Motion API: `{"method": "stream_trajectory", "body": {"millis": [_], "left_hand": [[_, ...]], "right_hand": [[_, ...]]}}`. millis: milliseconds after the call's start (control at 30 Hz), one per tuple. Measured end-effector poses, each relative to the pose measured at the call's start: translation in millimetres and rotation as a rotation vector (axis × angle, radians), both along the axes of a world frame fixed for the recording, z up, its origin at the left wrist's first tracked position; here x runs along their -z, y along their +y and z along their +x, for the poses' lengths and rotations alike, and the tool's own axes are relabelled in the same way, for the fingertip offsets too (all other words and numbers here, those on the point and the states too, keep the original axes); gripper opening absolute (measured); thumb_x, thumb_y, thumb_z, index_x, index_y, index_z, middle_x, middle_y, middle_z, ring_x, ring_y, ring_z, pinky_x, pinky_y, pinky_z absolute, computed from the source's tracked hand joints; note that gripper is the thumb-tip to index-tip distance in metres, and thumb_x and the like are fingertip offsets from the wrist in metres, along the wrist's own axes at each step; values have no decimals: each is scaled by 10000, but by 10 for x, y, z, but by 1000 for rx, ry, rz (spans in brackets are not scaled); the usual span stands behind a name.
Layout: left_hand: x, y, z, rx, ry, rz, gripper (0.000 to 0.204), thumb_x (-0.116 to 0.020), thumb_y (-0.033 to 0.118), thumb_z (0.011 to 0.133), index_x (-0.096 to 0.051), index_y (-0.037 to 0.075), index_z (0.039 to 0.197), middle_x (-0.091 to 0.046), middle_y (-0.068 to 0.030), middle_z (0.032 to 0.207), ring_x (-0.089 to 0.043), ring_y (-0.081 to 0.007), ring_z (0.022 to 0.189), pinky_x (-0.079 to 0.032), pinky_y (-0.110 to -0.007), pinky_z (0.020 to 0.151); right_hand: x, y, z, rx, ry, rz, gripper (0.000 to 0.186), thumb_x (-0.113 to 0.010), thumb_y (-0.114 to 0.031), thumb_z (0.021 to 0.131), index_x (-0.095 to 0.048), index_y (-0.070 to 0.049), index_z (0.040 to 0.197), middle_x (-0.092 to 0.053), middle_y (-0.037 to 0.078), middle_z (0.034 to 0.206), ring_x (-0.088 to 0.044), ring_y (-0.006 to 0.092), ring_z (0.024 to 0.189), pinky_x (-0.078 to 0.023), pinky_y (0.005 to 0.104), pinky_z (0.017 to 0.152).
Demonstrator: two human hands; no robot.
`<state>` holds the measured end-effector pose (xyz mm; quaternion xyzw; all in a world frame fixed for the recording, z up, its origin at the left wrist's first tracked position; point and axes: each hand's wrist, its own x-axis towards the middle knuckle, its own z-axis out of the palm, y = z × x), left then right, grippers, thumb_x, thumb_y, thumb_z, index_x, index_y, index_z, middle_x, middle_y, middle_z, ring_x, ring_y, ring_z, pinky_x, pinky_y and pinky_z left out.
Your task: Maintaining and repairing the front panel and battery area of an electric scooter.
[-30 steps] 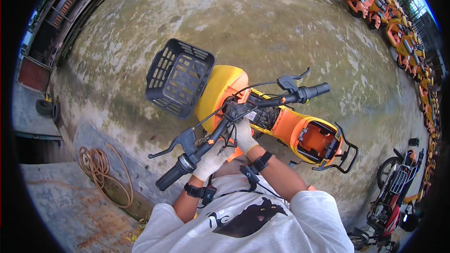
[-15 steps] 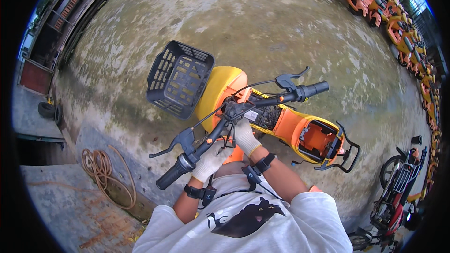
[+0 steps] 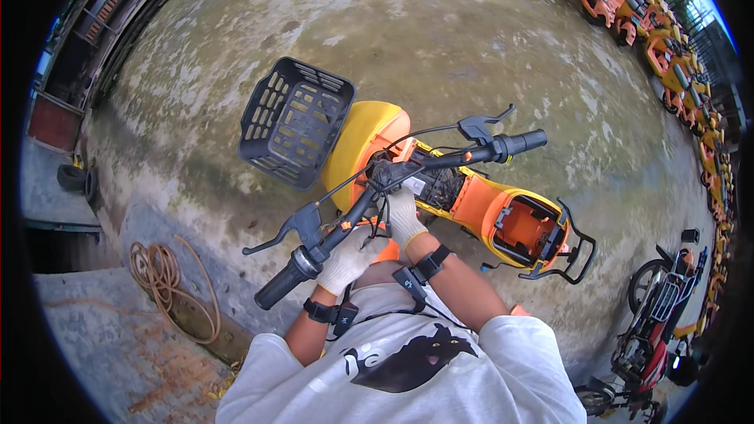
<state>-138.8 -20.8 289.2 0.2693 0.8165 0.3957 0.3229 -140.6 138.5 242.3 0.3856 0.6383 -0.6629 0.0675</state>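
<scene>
Scooter (image 3: 353, 141): yellow-and-orange one, standing right in front of the person, front end pointing off to the left and tail to the right.
Handlebar (image 3: 363, 210): running diagonally across the middle, with both hands sitting below its centre and neither one using a grip.
Left hand (image 3: 351, 257): gloved, curling just beside some thin dark wires (image 3: 386, 224) that are hanging from the bar's centre. Can't tell if it's actually pinching one, the fingertips are hiding.
Right hand (image 3: 404, 218): also gloved, tucking up under the bar's centre, close to a pale label (image 3: 414, 186). Fingertips are hiding here too, so I'm not able to say whether it's grasping anything.
Step in hand: looks to me like they're fiddling with the wiring under the bar, judging by where both hands are sitting.
Next move: I'm guessing it's calling for fine finger work in a tight spot, one hand steadying while the other is sorting wires, without the bar swinging round.
Open deck (image 3: 444, 192): dark innards are showing between bar and seat area.
Seat bin (image 3: 518, 224): orange hollow, lying uncovered behind that.
Basket (image 3: 336, 137): black, slotted, sitting at the front end, well clear of the wires.
</scene>
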Motion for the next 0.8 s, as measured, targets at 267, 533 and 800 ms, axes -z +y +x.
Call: {"method": "stream_trajectory", "body": {"millis": [267,533,800], "left_hand": [[-18,-24,30,-41,-54,29,291,-631,285,925,-670,25,1051,-684,-98,902,-646,-199,813,-498,-337,759],[-13,-37,21,-54,-56,37,286,-619,292,922,-669,34,1035,-612,-71,784,-592,-161,727,-483,-325,687],[44,-69,-4,-43,8,-20,312,-624,317,916,-672,49,1068,-623,-79,800,-613,-180,724,-495,-323,705]], "right_hand": [[-215,-58,161,194,295,-266,261,-486,20,948,-555,11,1200,-687,129,996,-720,250,797,-638,352,715],[100,-142,182,-67,173,624,235,-573,-219,865,-677,-9,883,-683,212,803,-670,387,768,-517,473,669],[417,-50,65,-214,217,934,291,-505,-276,936,-691,-59,882,-685,180,765,-681,347,755,-521,448,670]]}}
